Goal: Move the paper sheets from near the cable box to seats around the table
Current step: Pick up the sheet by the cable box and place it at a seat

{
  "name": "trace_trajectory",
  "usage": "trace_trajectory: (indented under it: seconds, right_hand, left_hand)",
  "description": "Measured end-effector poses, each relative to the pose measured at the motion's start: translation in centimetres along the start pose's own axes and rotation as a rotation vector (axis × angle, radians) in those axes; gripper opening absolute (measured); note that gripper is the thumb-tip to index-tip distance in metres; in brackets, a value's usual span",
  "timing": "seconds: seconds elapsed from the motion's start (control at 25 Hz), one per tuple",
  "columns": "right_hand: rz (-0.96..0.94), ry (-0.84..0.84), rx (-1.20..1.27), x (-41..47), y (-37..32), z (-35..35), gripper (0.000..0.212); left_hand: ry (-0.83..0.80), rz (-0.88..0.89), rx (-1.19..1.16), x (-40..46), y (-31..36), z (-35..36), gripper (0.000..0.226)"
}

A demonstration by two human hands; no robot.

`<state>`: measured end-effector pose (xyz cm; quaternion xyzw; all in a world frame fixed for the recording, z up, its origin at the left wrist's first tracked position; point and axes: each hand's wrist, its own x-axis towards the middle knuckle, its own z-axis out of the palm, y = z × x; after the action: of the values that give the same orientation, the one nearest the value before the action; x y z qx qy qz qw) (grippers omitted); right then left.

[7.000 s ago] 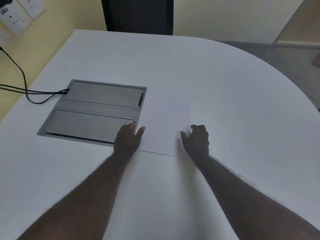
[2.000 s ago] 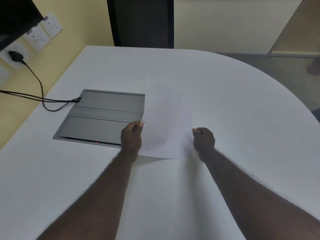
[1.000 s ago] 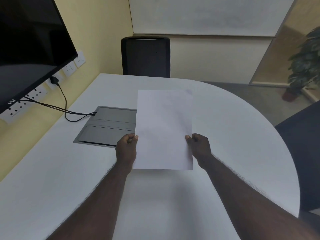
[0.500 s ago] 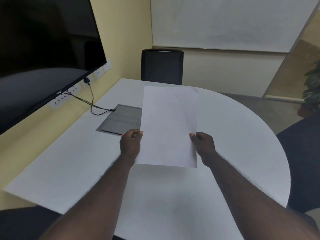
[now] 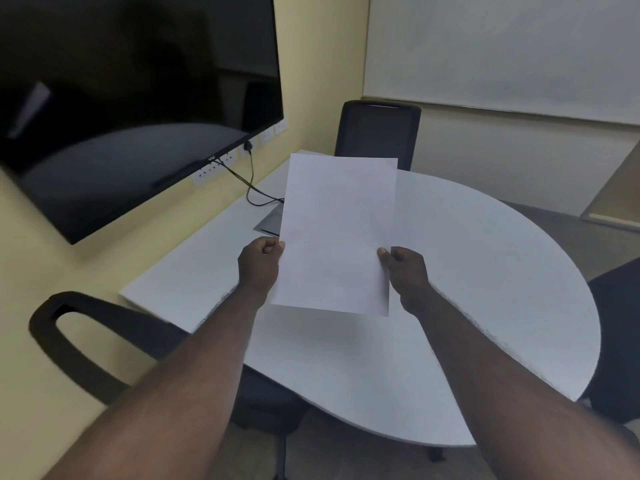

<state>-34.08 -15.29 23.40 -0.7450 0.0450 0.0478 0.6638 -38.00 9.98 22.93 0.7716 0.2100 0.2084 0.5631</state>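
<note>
White paper sheets (image 5: 337, 233) are held upright in the air above the white rounded table (image 5: 485, 271). My left hand (image 5: 259, 266) grips their left edge and my right hand (image 5: 403, 271) pinches the right edge, thumb on the front. How many sheets are in the stack cannot be told. The grey cable box (image 5: 270, 221) set into the table shows only as a corner to the left of the paper; the rest is hidden behind it.
A black chair (image 5: 379, 133) stands at the table's far side, another chair's armrest (image 5: 86, 327) is at the near left, and a dark seat (image 5: 620, 327) at the right. A large dark screen (image 5: 131, 109) hangs on the yellow left wall, with cables (image 5: 254, 188) running down to the table.
The sheets were lifted off the table beside the cable box and raised upright in both hands. The view has pulled back from the table, now showing the near chair and more of the screen.
</note>
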Motion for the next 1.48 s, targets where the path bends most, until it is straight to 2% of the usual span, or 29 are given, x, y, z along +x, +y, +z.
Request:
trace_trajectory:
  seconds: [0.12, 0.24, 0.36, 0.44, 0.6, 0.76, 0.84, 0.96, 1.12, 1.36, 1.48]
  right_hand:
    - [-0.041, -0.046, -0.002, -1.9, -1.0, 2.8, 0.023]
    - [-0.035, -0.046, -0.018, -3.2, -1.1, 6.0, 0.041]
    - [-0.013, -0.039, -0.002, -4.8, -1.3, 9.7, 0.032]
    - [-0.015, -0.032, 0.016, -5.6, -1.1, 12.3, 0.039]
    - [-0.011, 0.009, -0.001, -7.5, -1.0, 17.4, 0.020]
    - [0.004, 0.060, 0.021, -8.1, -0.3, 21.4, 0.022]
    - [0.005, 0.080, 0.009, -8.0, -0.1, 22.5, 0.017]
    - [0.020, 0.103, -0.007, -7.1, 0.1, 23.3, 0.030]
    - [0.033, 0.133, -0.010, -4.9, 0.2, 23.4, 0.025]
    - [0.040, 0.176, -0.012, -1.3, 0.4, 23.6, 0.044]
    - [0.044, 0.182, -0.026, -0.5, 0.6, 24.0, 0.042]
  left_hand:
    - [0.029, 0.019, 0.017, -0.5, 0.0, -4.0, 0.008]
    - [0.029, 0.043, 0.047, -0.4, -0.7, -7.9, 0.007]
    - [0.013, 0.052, 0.061, 0.3, -1.7, -11.9, 0.007]
    - [-0.004, 0.049, 0.069, 1.1, -2.6, -14.4, 0.008]
    - [-0.030, 0.065, 0.058, 3.2, -4.7, -18.7, 0.007]
    - [-0.065, 0.068, 0.057, 5.5, -6.6, -21.4, 0.007]
    - [-0.083, 0.064, 0.056, 6.5, -7.3, -21.9, 0.008]
    - [-0.110, 0.070, 0.070, 8.5, -8.1, -21.5, 0.009]
    - [-0.138, 0.071, 0.071, 10.8, -8.5, -19.8, 0.007]
    - [-0.135, 0.068, 0.076, 14.2, -8.8, -17.0, 0.006]
    - [-0.145, 0.059, 0.061, 15.3, -9.0, -16.4, 0.006]
